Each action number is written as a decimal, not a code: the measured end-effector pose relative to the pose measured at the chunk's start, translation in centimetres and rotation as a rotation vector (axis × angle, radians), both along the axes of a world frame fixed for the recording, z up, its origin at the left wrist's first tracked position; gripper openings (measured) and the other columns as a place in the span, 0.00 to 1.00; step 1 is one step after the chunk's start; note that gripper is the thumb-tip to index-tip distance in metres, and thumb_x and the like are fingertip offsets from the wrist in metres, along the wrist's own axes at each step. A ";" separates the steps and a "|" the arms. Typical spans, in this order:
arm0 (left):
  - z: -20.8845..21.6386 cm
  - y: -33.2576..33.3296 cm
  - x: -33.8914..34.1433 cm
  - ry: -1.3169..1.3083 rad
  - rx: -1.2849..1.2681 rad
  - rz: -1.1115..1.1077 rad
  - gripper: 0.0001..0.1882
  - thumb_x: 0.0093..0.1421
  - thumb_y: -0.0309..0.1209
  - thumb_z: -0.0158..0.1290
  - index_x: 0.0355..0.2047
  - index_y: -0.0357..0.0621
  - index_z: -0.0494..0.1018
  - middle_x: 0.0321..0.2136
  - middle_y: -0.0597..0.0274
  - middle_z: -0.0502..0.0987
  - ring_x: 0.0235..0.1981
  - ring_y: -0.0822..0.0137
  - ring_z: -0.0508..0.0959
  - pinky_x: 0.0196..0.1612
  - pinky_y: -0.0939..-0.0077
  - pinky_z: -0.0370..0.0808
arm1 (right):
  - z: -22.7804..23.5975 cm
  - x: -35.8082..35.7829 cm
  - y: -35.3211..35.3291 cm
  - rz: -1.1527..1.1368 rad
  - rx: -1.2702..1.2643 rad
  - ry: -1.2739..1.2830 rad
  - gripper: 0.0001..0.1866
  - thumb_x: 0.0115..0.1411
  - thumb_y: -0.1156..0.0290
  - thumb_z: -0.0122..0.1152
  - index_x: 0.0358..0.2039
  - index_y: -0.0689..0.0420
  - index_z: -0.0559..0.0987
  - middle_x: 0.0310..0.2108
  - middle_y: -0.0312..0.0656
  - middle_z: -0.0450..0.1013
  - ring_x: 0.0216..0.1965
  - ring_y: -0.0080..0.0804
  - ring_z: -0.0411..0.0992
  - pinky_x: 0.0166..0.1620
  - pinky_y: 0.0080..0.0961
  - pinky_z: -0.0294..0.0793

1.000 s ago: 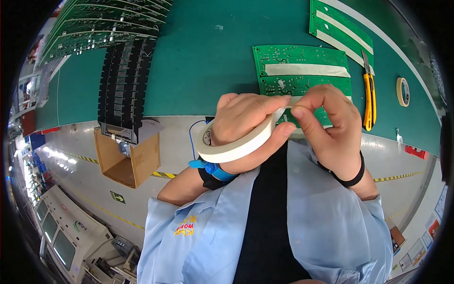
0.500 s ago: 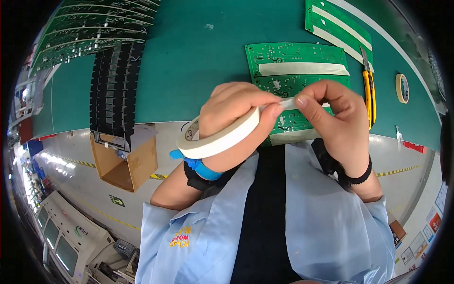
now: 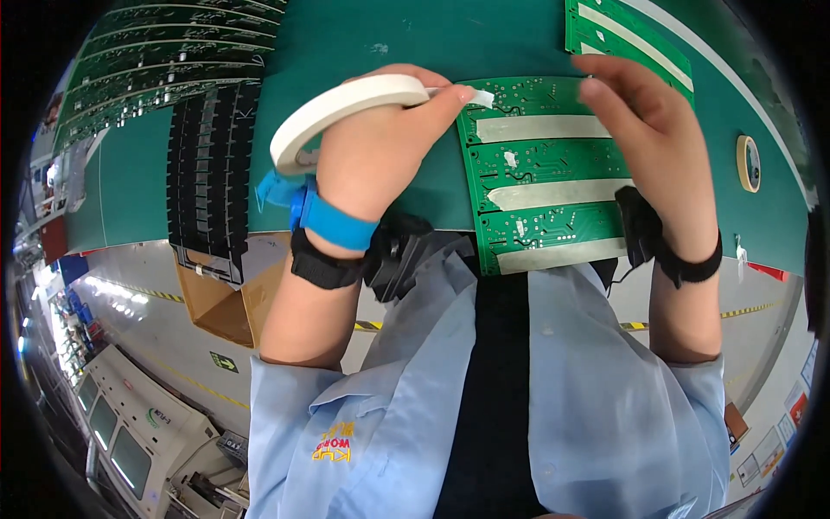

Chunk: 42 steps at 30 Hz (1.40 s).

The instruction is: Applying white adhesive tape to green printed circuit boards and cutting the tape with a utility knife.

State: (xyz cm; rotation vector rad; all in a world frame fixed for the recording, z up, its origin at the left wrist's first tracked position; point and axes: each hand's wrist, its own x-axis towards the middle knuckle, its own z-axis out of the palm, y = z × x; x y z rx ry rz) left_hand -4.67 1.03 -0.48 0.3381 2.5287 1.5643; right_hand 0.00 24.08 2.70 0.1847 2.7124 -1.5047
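Note:
A white roll of masking tape (image 3: 346, 102) hangs around my left hand (image 3: 372, 156). Its thumb and fingers pinch the tape near the free end (image 3: 481, 99), which sticks out over the far left corner of a green circuit board (image 3: 562, 159). Three pale tape strips cross that board: one in its far part, one in the middle and one along the near edge. My right hand (image 3: 661, 138) is raised over the board's right side, thumb and fingers apart, nothing visible in it.
Another taped green board (image 3: 635, 39) lies at the far right. A second tape roll (image 3: 749, 163) rests on the green table near the right edge. At left stand a black slotted rack (image 3: 207, 164) and several upright circuit boards (image 3: 173, 43). Below is a cardboard box (image 3: 216, 303).
Both hands have moved away from me and apart. My right hand has let go of the tape end; my left still pinches it. The yellow utility knife is now hidden around my right hand.

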 end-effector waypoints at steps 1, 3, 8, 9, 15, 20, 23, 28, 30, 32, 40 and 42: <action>-0.3 0.2 -0.3 0.009 -0.013 -0.026 0.15 0.53 0.41 0.61 0.28 0.40 0.78 0.20 0.59 0.78 0.23 0.65 0.77 0.29 0.75 0.73 | -0.4 -0.4 0.1 -0.005 -0.001 -0.002 0.17 0.64 0.66 0.56 0.49 0.62 0.75 0.36 0.35 0.75 0.39 0.18 0.70 0.44 0.16 0.67; -0.6 0.7 -0.7 0.002 -0.042 -0.061 0.16 0.53 0.42 0.60 0.27 0.40 0.79 0.20 0.59 0.78 0.23 0.65 0.77 0.29 0.74 0.73 | -1.6 -1.2 -0.1 0.082 0.008 -0.031 0.17 0.63 0.66 0.57 0.49 0.62 0.75 0.36 0.34 0.75 0.38 0.18 0.70 0.43 0.15 0.67; -0.7 1.2 -2.0 -0.014 -0.140 -0.171 0.15 0.53 0.41 0.62 0.29 0.39 0.78 0.22 0.64 0.77 0.26 0.72 0.75 0.31 0.79 0.71 | -2.5 -2.3 0.0 0.180 -0.042 -0.080 0.16 0.64 0.65 0.57 0.48 0.63 0.76 0.36 0.33 0.75 0.36 0.16 0.69 0.41 0.14 0.67; -0.7 1.3 -2.3 -0.014 -0.161 -0.194 0.15 0.53 0.40 0.63 0.30 0.39 0.78 0.23 0.66 0.77 0.26 0.76 0.74 0.31 0.82 0.70 | -2.7 -2.4 0.1 0.177 -0.045 -0.081 0.16 0.64 0.65 0.57 0.48 0.63 0.76 0.36 0.33 0.75 0.36 0.16 0.69 0.41 0.14 0.67; -0.8 1.3 -3.1 0.035 -0.216 -0.220 0.15 0.54 0.40 0.62 0.28 0.38 0.78 0.22 0.65 0.77 0.26 0.76 0.74 0.31 0.82 0.70 | -3.2 -2.3 0.1 0.245 -0.009 -0.065 0.15 0.63 0.69 0.58 0.47 0.63 0.76 0.31 0.31 0.72 0.30 0.15 0.65 0.34 0.13 0.65; -0.6 1.6 -3.0 0.009 -0.231 -0.195 0.15 0.54 0.40 0.61 0.28 0.38 0.78 0.22 0.65 0.76 0.25 0.76 0.73 0.30 0.81 0.69 | -3.1 -1.9 -0.6 0.228 0.036 -0.021 0.13 0.61 0.72 0.59 0.46 0.63 0.76 0.27 0.30 0.68 0.27 0.15 0.63 0.29 0.14 0.63; -0.5 1.8 -2.7 -0.012 -0.223 -0.172 0.14 0.54 0.40 0.61 0.28 0.39 0.78 0.21 0.66 0.75 0.25 0.76 0.72 0.30 0.81 0.69 | -3.0 -1.8 -0.7 0.241 0.075 0.006 0.13 0.61 0.73 0.59 0.46 0.63 0.76 0.26 0.31 0.68 0.27 0.16 0.63 0.29 0.14 0.63; -0.2 2.0 -2.4 -0.044 -0.208 -0.134 0.13 0.54 0.39 0.60 0.28 0.40 0.77 0.20 0.67 0.74 0.24 0.77 0.71 0.29 0.81 0.68 | -3.0 -1.5 -0.9 0.235 0.127 0.059 0.13 0.60 0.74 0.60 0.45 0.61 0.76 0.27 0.34 0.67 0.28 0.18 0.65 0.29 0.15 0.65; -0.3 2.1 -2.4 -0.052 -0.212 -0.124 0.13 0.54 0.39 0.60 0.28 0.40 0.77 0.20 0.67 0.73 0.24 0.77 0.70 0.28 0.81 0.68 | -2.7 -1.3 -1.3 0.249 0.133 0.074 0.13 0.59 0.75 0.60 0.45 0.60 0.76 0.28 0.35 0.68 0.28 0.20 0.65 0.30 0.16 0.66; -0.6 2.0 -2.3 -0.013 -0.216 -0.136 0.13 0.55 0.38 0.60 0.28 0.39 0.77 0.20 0.67 0.74 0.24 0.76 0.71 0.28 0.80 0.68 | -2.5 -1.1 -1.6 0.280 0.151 0.105 0.13 0.59 0.75 0.60 0.45 0.59 0.77 0.29 0.37 0.69 0.29 0.23 0.67 0.31 0.18 0.67; -1.2 2.2 -2.1 0.085 -0.292 -0.119 0.12 0.55 0.37 0.59 0.26 0.39 0.75 0.19 0.64 0.75 0.23 0.75 0.73 0.28 0.78 0.70 | -2.1 -1.0 -1.5 0.362 0.187 0.126 0.12 0.56 0.76 0.61 0.42 0.57 0.80 0.32 0.40 0.70 0.31 0.33 0.70 0.32 0.24 0.69; -1.3 2.3 -2.0 0.091 -0.292 -0.112 0.12 0.55 0.36 0.59 0.26 0.39 0.75 0.19 0.64 0.75 0.23 0.74 0.73 0.28 0.78 0.71 | -1.9 -1.0 -1.6 0.390 0.223 0.167 0.12 0.56 0.76 0.61 0.42 0.57 0.80 0.32 0.40 0.70 0.31 0.34 0.69 0.33 0.25 0.69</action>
